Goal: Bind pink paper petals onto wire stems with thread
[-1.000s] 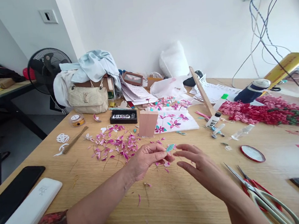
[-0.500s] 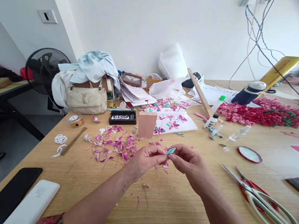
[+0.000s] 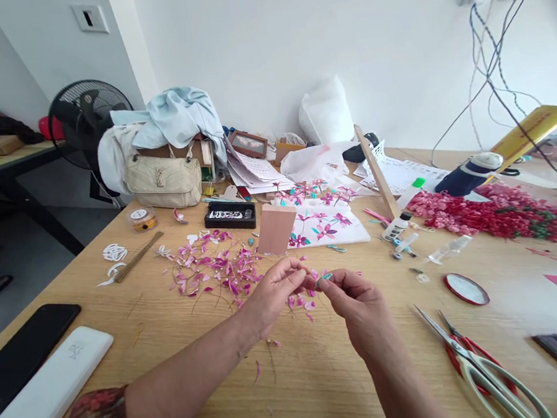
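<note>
Leaf of teal colour (image 3: 325, 279), partly covered, was pinched in the right hand (image 3: 363, 300), at its ten o'clock; the left hand (image 3: 274, 296) was narrow beside it, its hold impossible to tell. One second earlier, only the left hand held it, so the hold had shifted, at least partly. Pink petals (image 3: 231, 280) lay at ten o'clock, scissors (image 3: 458, 349) at four.

A small teal leaf (image 3: 325, 279), slim and no bigger than a fingertip, is pinched between the thumb and forefinger of the right hand (image 3: 364, 303) above a wooden table (image 3: 328, 378), well in from the left edge. The leaf slants upward to the right, its lower part hidden behind the thumb. The left hand's (image 3: 275, 293) fingertips are just beside it — whether touching cannot be made out.
</note>
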The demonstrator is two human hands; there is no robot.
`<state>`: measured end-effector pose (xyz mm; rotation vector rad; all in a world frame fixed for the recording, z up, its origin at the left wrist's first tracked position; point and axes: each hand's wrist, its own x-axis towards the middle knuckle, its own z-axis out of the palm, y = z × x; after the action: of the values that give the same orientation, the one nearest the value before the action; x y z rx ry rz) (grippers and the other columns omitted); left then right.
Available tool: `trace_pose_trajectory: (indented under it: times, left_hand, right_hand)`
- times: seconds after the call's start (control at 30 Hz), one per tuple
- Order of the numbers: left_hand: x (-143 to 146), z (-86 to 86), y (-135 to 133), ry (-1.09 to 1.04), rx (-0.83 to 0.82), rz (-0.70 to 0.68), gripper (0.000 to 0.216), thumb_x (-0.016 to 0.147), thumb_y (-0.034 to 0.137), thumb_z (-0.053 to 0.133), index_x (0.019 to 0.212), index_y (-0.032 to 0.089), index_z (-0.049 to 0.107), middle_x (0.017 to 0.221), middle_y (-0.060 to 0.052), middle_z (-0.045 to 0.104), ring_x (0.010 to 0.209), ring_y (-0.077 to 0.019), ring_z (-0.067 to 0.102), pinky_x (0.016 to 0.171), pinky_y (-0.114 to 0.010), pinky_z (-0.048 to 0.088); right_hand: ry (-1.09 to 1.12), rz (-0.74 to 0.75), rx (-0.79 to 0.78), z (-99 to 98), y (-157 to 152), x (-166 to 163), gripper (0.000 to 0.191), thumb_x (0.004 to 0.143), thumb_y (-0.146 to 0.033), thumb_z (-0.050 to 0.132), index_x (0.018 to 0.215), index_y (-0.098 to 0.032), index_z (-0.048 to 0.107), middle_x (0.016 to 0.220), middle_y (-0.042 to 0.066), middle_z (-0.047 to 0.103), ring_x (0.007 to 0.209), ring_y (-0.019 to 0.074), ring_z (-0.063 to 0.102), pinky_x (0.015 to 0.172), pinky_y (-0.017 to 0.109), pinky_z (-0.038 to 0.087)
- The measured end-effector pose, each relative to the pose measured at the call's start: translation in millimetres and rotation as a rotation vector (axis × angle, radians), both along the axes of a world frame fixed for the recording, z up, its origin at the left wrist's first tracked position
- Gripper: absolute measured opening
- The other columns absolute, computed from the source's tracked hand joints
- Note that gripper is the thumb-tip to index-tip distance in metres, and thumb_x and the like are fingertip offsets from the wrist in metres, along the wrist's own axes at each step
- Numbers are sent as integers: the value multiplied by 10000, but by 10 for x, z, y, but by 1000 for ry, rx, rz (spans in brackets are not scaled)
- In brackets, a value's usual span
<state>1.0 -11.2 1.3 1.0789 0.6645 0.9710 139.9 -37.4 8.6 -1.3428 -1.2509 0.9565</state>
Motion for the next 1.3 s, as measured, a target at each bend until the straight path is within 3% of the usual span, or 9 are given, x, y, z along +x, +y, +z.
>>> trace_pose_trajectory:
  times: [0.2,0.43,0.63,0.83,1.03,1.1,1.17,1.23,1.3]
  left_hand:
    - [-19,106,-34,447,477,247,127,790,164,433,824,179,554,832,-29,588,792,-135,545,714,-243,408]
    - [117,53,-22,39,63,-144,187,829,357,425,833,170,429,641,23,489,532,-76,491,476,-183,380]
    - [66,-9,51,68,83,-200,221,762,310,558,917,170,486,545,51,493,481,-70,459,449,-175,339]
    - [34,-20,85,417,357,-65,155,766,246,562,692,138,645,589,-2,601,590,-97,543,601,-208,418]
    - [-94,13,142,592,505,-114,141,772,221,552,743,155,674,732,-21,664,728,-139,599,689,-231,442]
    - [-164,89,159,671,576,-6,139,718,191,606,841,176,669,928,-36,666,895,-176,585,799,-269,430]
    - [-185,171,131,644,565,146,222,741,146,550,945,185,630,1025,-45,635,929,-173,576,803,-276,438]
    - [-135,213,64,524,473,257,192,806,168,454,940,173,592,935,-45,642,838,-147,597,715,-250,467]
    - [-35,188,-6,443,448,223,143,797,191,479,913,165,559,883,-43,631,786,-138,593,639,-221,468]
  right_hand:
    - [-184,-68,60,-50,-17,3,259,708,-357,595,550,-175,500,481,-60,339,450,76,271,422,217,201]
    - [-184,-51,70,-14,-55,-7,250,732,-342,573,558,-171,519,481,-47,411,461,88,329,443,221,250]
    - [61,-62,39,-74,-37,46,241,706,-333,620,565,-173,508,486,-66,372,458,74,278,441,213,234]
    - [66,-152,96,-92,-49,10,192,690,-329,635,614,-165,571,527,-44,452,497,84,334,454,210,262]
    - [-85,-256,158,-62,-82,6,196,692,-318,615,590,-162,554,511,-47,428,484,85,335,443,212,261]
    - [-135,-277,170,-66,-85,19,190,700,-322,603,607,-162,560,520,-42,441,487,89,347,447,215,272]
    - [-192,-288,187,-80,-84,25,187,711,-323,593,618,-163,565,523,-40,448,488,92,356,453,220,279]
    - [-246,-288,204,-97,-81,19,195,720,-324,589,611,-164,563,519,-42,437,486,93,351,457,224,276]
    - [-267,-279,211,-107,-79,5,199,726,-326,587,612,-165,565,521,-43,432,490,94,347,463,227,276]
